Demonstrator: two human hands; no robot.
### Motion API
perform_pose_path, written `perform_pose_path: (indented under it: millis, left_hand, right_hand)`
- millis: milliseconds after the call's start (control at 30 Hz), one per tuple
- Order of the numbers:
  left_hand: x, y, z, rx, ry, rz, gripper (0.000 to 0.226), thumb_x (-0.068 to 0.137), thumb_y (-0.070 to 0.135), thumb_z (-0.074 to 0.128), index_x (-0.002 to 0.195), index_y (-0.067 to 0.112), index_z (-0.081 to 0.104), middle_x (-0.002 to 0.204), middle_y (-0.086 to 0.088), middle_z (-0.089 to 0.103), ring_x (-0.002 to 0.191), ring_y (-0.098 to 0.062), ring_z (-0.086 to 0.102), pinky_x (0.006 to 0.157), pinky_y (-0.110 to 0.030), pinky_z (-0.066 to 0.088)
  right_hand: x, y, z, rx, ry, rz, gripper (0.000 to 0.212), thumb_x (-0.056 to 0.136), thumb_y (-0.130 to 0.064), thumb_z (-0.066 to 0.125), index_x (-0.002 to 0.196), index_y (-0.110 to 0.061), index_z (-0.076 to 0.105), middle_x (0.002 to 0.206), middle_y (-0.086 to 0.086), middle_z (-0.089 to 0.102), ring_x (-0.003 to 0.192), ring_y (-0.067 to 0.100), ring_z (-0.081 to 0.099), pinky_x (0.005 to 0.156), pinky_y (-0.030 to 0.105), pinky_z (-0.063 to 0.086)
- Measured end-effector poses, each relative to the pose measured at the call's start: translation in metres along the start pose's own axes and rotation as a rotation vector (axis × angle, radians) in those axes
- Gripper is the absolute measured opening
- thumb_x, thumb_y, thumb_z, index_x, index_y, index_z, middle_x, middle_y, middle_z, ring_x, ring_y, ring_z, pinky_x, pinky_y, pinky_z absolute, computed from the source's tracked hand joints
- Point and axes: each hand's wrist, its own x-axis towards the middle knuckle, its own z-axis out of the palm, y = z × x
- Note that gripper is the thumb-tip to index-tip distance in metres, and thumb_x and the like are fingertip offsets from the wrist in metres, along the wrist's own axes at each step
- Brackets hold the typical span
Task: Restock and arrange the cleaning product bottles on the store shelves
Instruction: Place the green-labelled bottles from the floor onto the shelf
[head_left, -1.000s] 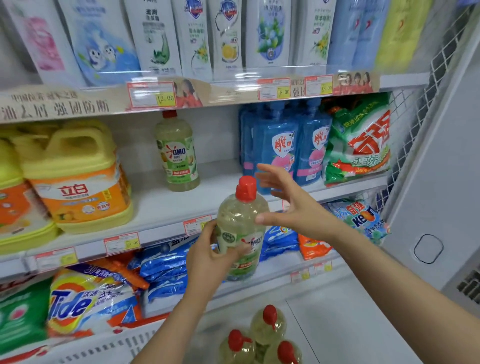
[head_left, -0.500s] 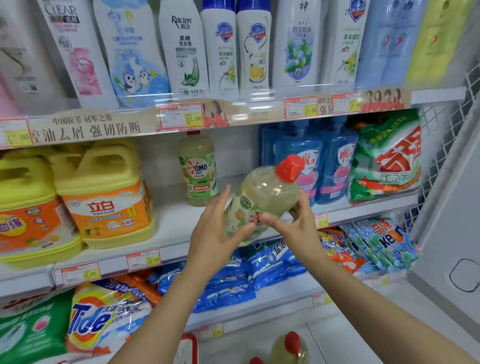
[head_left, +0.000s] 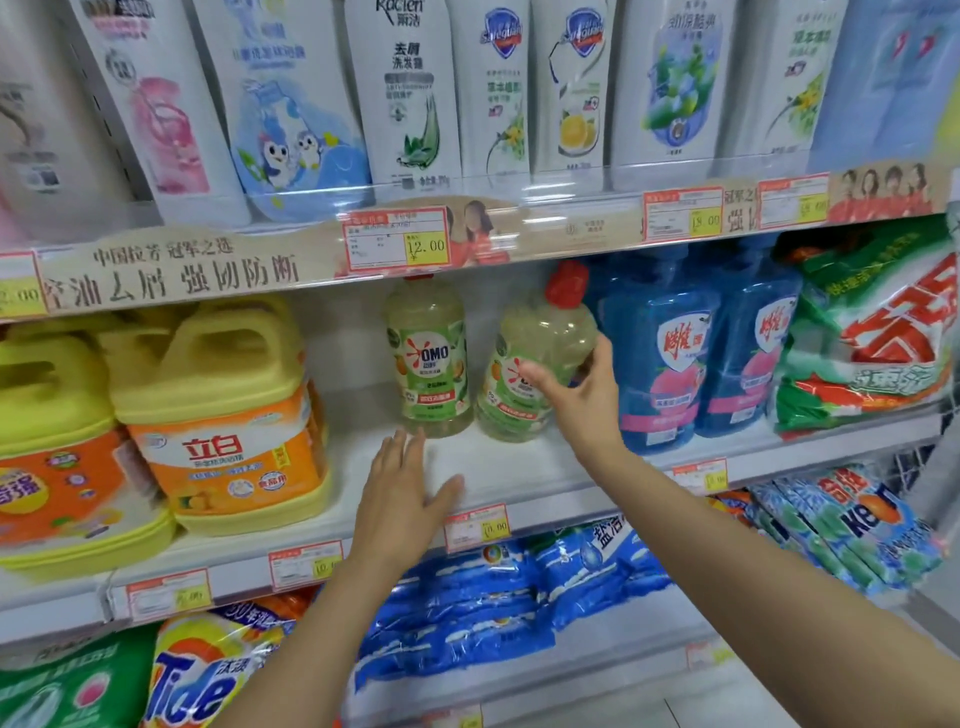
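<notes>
The right hand (head_left: 576, 400) is grasping the pale yellow-green clear plastic bottle with a red cap (head_left: 540, 343), thumb on its green label and fingers curling behind. It is tilting the cap rightward, probably to clear the shelf above, while the base seems to be meeting the white middle shelf (head_left: 509, 467), just beside an upright matching OMO bottle (head_left: 428, 358) (label facing out). The left hand (head_left: 400, 488) is hovering flat with fingers released, likely ready to steady the row.

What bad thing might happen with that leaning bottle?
The tilted bottle in the right hand might topple if let go before it stands flat. Falling, it could knock the upright bottle on one side or the blue bottles on the other, since both stand close.
</notes>
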Motion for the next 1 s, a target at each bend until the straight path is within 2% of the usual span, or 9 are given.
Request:
perform_pose_path:
  millis: [133,233,367,467,567,667,867,933,1000]
  left_hand:
    - [0.035,-0.009,0.0,-0.14,0.103,-0.1,0.085,0.091,0.045,0.062,0.155,0.011,0.016,0.161,-0.012,0.022,0.146,-0.03,0.024,0.117,-0.04,0.026]
    - [0.063,-0.014,0.005,-0.184,0.144,-0.149,0.098,0.086,0.04,0.071,0.156,0.015,0.008,0.16,-0.012,0.025,0.143,-0.032,0.032,0.11,-0.043,0.035]
    - [0.097,-0.015,0.015,-0.175,0.213,-0.19,0.097,0.076,0.045,0.079,0.15,0.015,0.023,0.138,-0.015,0.054,0.119,-0.038,0.056,0.085,-0.044,0.05]
    - [0.111,-0.014,0.018,-0.113,0.32,-0.211,0.073,0.078,0.039,0.08,0.128,0.005,0.039,0.117,-0.019,0.064,0.103,-0.041,0.062,0.072,-0.039,0.045]
    - [0.118,-0.014,0.02,-0.077,0.343,-0.211,0.07,0.08,0.04,0.077,0.126,0.001,0.04,0.115,-0.021,0.064,0.101,-0.042,0.063,0.069,-0.036,0.04]
    - [0.126,-0.016,0.021,-0.083,0.349,-0.22,0.072,0.08,0.04,0.077,0.126,0.0,0.039,0.117,-0.022,0.063,0.102,-0.044,0.062,0.069,-0.039,0.041]
    - [0.129,-0.007,0.023,-0.069,0.294,-0.262,0.081,0.084,0.038,0.074,0.139,-0.006,0.032,0.127,-0.027,0.057,0.112,-0.044,0.057,0.085,-0.045,0.046]
    - [0.117,0.0,0.022,-0.005,0.317,-0.216,0.091,0.084,0.04,0.073,0.144,-0.01,0.027,0.133,-0.03,0.05,0.12,-0.044,0.051,0.094,-0.047,0.044]
    - [0.095,0.013,0.018,-0.035,0.409,-0.106,0.077,0.084,0.037,0.073,0.139,-0.004,0.038,0.13,-0.025,0.052,0.119,-0.039,0.05,0.095,-0.042,0.043]
  right_hand:
    - [0.046,0.006,0.02,-0.242,-0.099,0.041,0.085,0.071,-0.043,0.086,0.137,-0.016,0.04,0.122,0.006,0.064,0.112,0.027,0.063,0.098,0.049,0.052]
    - [0.072,0.014,0.032,-0.321,-0.166,0.072,0.09,0.073,-0.056,0.078,0.144,-0.024,0.033,0.129,0.007,0.062,0.116,0.033,0.062,0.098,0.055,0.05]
    - [0.093,0.025,0.036,-0.309,-0.228,0.078,0.085,0.077,-0.054,0.076,0.144,-0.028,0.032,0.133,0.002,0.061,0.119,0.029,0.061,0.1,0.053,0.05]
    - [0.107,0.031,0.038,-0.301,-0.268,0.08,0.081,0.079,-0.051,0.076,0.144,-0.027,0.036,0.135,0.001,0.06,0.121,0.027,0.06,0.102,0.05,0.049]
    - [0.116,0.039,0.043,-0.243,-0.299,0.071,0.078,0.081,-0.046,0.076,0.146,-0.026,0.037,0.135,0.001,0.06,0.118,0.022,0.061,0.099,0.042,0.052]
    - [0.118,0.044,0.047,-0.22,-0.292,0.068,0.075,0.086,-0.042,0.073,0.148,-0.025,0.034,0.137,0.001,0.059,0.118,0.021,0.06,0.091,0.032,0.051]
    - [0.114,0.046,0.051,-0.238,-0.292,0.106,0.079,0.087,-0.043,0.071,0.151,-0.028,0.028,0.139,0.003,0.057,0.122,0.027,0.059,0.1,0.047,0.051]
    - [0.1,0.049,0.047,-0.268,-0.308,0.147,0.09,0.086,-0.041,0.073,0.156,-0.026,0.018,0.144,0.006,0.051,0.127,0.028,0.054,0.103,0.049,0.049]
    - [0.073,0.046,0.037,-0.319,-0.286,0.085,0.096,0.084,-0.04,0.075,0.156,-0.017,0.016,0.147,0.009,0.045,0.133,0.024,0.046,0.108,0.043,0.045]
